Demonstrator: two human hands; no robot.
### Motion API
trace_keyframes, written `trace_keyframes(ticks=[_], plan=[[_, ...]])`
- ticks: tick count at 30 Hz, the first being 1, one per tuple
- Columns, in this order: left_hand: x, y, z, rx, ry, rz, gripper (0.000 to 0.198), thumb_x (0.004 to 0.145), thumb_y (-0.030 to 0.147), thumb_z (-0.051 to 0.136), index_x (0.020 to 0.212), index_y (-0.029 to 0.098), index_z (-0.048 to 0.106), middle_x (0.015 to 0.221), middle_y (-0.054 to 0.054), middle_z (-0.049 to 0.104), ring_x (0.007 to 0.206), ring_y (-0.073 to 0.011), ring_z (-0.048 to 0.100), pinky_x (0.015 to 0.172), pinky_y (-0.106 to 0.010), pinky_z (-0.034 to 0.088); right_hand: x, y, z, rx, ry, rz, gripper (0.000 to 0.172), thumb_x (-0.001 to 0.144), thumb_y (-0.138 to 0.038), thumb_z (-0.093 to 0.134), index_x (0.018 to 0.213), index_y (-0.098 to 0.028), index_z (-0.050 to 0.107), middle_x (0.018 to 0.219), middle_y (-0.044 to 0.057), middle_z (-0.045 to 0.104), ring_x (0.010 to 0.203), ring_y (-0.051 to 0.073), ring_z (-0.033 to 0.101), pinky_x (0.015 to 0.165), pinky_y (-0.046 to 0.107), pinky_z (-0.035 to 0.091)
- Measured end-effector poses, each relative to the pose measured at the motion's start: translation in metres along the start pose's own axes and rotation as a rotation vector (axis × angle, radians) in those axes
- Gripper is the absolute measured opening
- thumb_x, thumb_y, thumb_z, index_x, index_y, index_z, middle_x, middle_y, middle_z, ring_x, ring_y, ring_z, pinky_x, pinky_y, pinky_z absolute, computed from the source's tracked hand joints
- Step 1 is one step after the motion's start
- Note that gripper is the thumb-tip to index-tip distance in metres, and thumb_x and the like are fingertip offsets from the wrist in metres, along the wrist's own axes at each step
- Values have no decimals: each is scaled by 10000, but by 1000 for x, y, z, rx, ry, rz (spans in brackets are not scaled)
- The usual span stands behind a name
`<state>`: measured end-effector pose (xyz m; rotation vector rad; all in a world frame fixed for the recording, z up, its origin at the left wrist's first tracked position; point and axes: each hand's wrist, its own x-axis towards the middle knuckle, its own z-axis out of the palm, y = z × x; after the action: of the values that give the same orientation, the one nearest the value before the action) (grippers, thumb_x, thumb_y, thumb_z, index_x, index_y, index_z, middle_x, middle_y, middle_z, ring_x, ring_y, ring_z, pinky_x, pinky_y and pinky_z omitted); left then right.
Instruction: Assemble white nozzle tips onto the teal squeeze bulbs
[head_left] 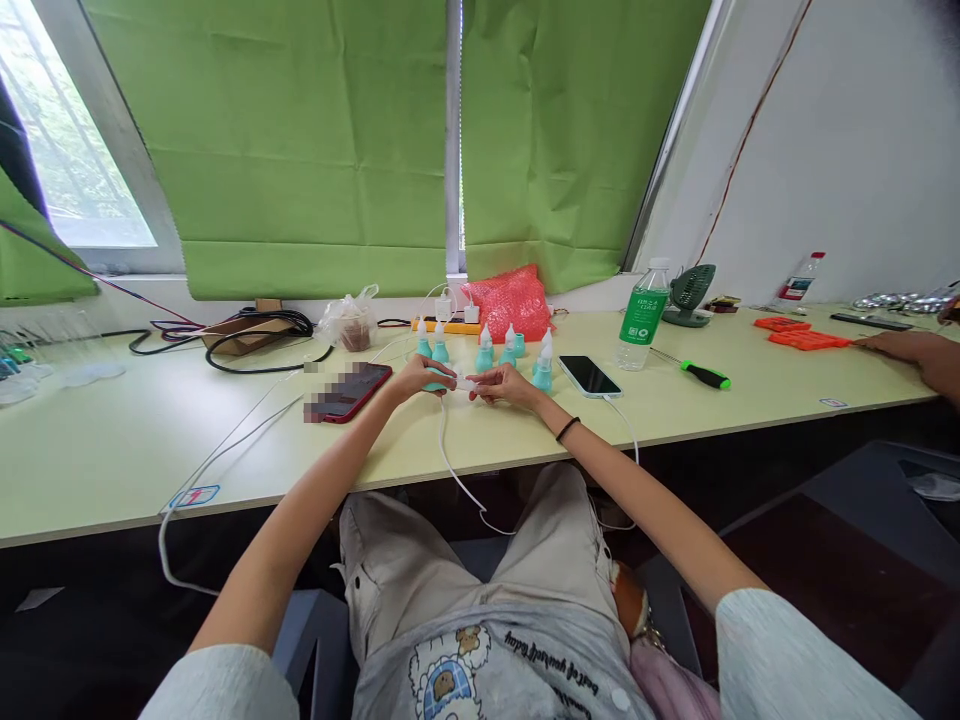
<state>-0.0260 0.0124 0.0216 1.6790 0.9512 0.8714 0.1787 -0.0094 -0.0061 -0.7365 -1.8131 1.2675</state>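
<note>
Both hands meet over the pale yellow table (405, 436) near its front edge. My left hand (426, 378) is closed on a small clear piece (465, 384), its fingers pinching the left end. From the other side, my right hand (501, 384) pinches the same piece. Just behind the hands stand several small teal bottles with white pointed tips, among them one (441, 346) behind my left hand and one (543, 370) to the right of my right hand. Part of a teal item shows under my left hand's fingers.
A red-cased phone (358, 390) lies left, a charging phone (590, 376) right. Behind are red bubble wrap (514, 303) and a plastic bag (352, 322). Rightward stand a water bottle (643, 316), a screwdriver (705, 375) and a fan (690, 295). Another person's hand (907, 350) rests far right.
</note>
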Motion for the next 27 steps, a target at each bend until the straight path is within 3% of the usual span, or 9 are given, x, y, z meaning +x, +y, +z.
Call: trace_keyframes(ticks=[15, 22, 27], plan=[[-4, 7, 11, -16, 16, 160, 315, 425, 215, 755, 685, 63, 664, 511, -37, 579, 429, -100, 506, 469, -264, 444, -1, -7, -6, 243, -18, 129, 354, 584, -277, 695, 887, -106, 631, 657, 89, 663, 474, 69, 479, 503, 231, 386], [-2, 6, 14, -36, 26, 187, 314, 440, 234, 752, 688, 69, 654, 501, -24, 564, 434, -94, 500, 473, -256, 441, -2, -7, -5, 318, 38, 122, 324, 590, -250, 696, 871, -108, 621, 692, 106, 667, 530, 91, 526, 508, 222, 390], [-3, 9, 21, -47, -6, 172, 340, 515, 313, 713, 747, 79, 628, 588, -54, 604, 482, -105, 536, 510, -256, 464, 2, -6, -7, 369, 141, 83, 297, 642, -264, 652, 909, -143, 604, 654, 51, 658, 509, 78, 524, 508, 204, 403]])
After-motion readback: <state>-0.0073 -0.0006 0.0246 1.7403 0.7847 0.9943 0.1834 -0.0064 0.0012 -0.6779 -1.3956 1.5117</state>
